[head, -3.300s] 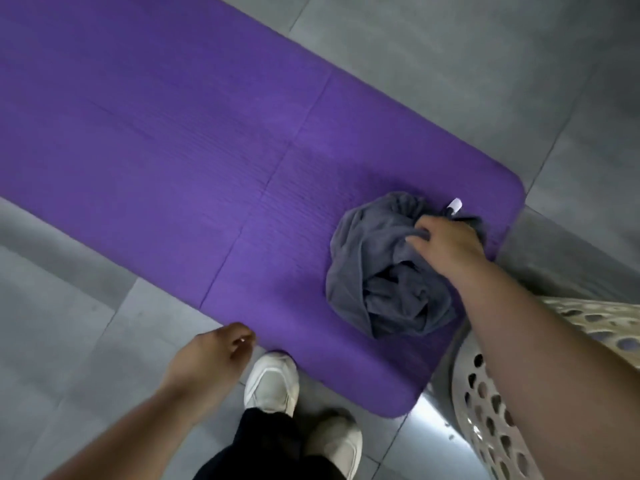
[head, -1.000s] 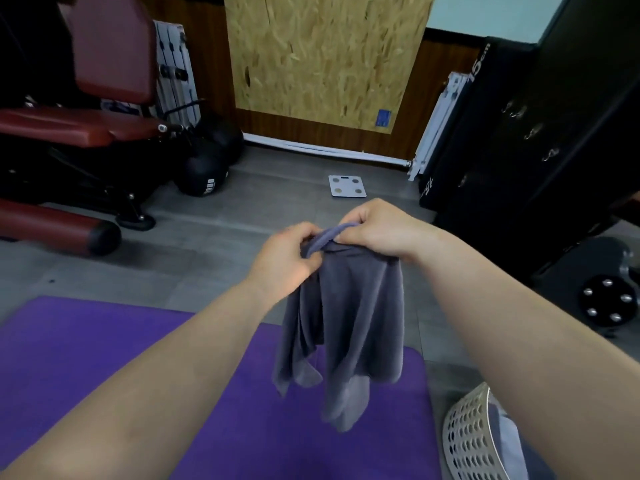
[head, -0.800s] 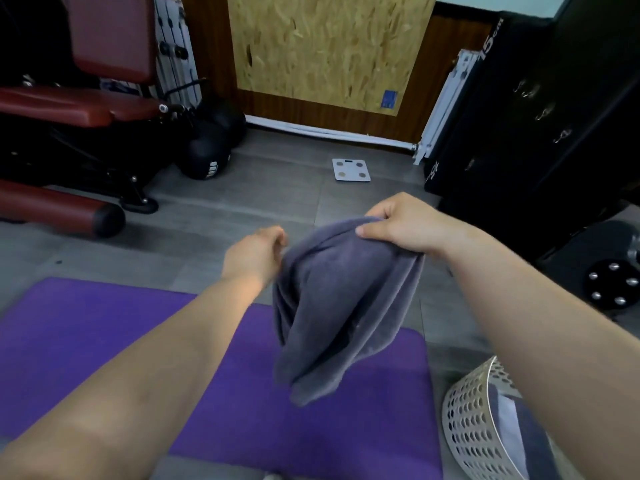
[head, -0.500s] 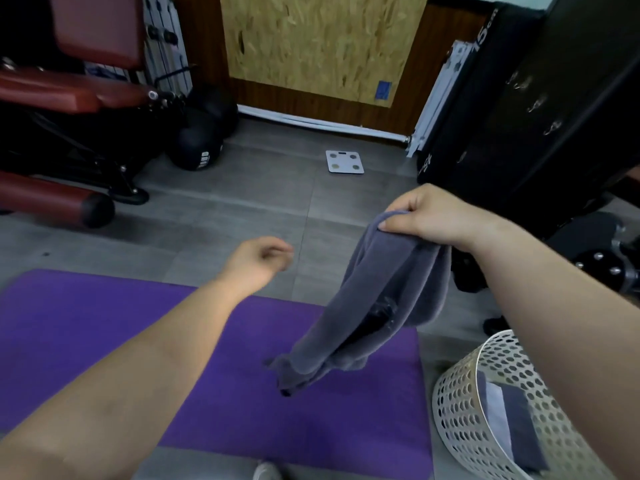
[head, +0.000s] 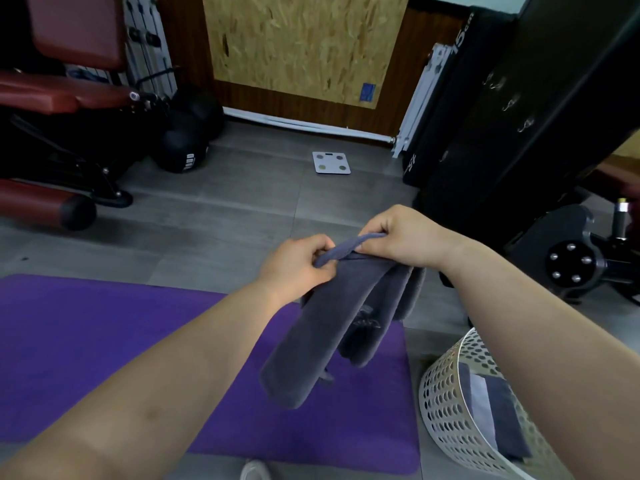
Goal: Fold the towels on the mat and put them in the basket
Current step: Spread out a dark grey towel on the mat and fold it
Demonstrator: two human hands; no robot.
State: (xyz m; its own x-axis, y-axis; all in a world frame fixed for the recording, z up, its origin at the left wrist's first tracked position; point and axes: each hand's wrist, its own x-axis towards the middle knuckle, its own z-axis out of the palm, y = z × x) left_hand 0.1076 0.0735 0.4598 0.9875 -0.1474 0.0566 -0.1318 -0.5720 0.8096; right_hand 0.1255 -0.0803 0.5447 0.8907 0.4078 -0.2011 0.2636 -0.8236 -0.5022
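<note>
A grey towel (head: 332, 327) hangs in the air above the purple mat (head: 104, 341). My left hand (head: 298, 265) and my right hand (head: 401, 240) both pinch its top edge, close together. The cloth droops in loose folds down towards the mat's right end. A white perforated basket (head: 446, 403) stands on the floor at the lower right, beside the mat. Folded grey and pale cloths (head: 491, 414) lie inside it, partly hidden by my right forearm.
Grey tiled floor surrounds the mat. A red padded gym bench (head: 52, 98) and black medicine balls (head: 183, 147) stand at the left. A white bathroom scale (head: 330, 162) lies ahead. Black gym equipment (head: 519, 133) and a weight plate (head: 568, 265) crowd the right. My white shoe (head: 254, 471) shows at the bottom.
Earlier the towel lay crumpled on the mat; I lifted it. Half a second ago only my right hand held it; now my left hand grips the top edge again.
</note>
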